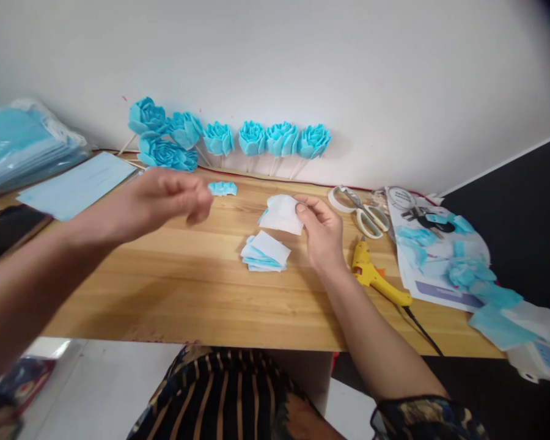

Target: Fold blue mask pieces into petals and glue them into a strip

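My right hand (323, 229) pinches a small white fabric piece (283, 212) between thumb and fingers, with a bit of blue showing at its left edge. Just below it, a stack of cut white and blue fabric pieces (264, 252) lies on the wooden table (187, 299). My left hand (178, 194) hangs over the table to the left, slightly blurred, its fingers curled in with nothing visible between them. Beyond its fingertips lies a small gathered blue fabric strip (223, 189).
Several blue fabric flowers (252, 138) on sticks lean against the wall. At right are scissors (369, 217), a tape roll (343, 198), a yellow glue gun (378, 278) and blue scraps (470, 272) on paper. Blue sheets (80, 183), a bagged stack (22, 146) and a dark phone-like object (11, 229) lie left.
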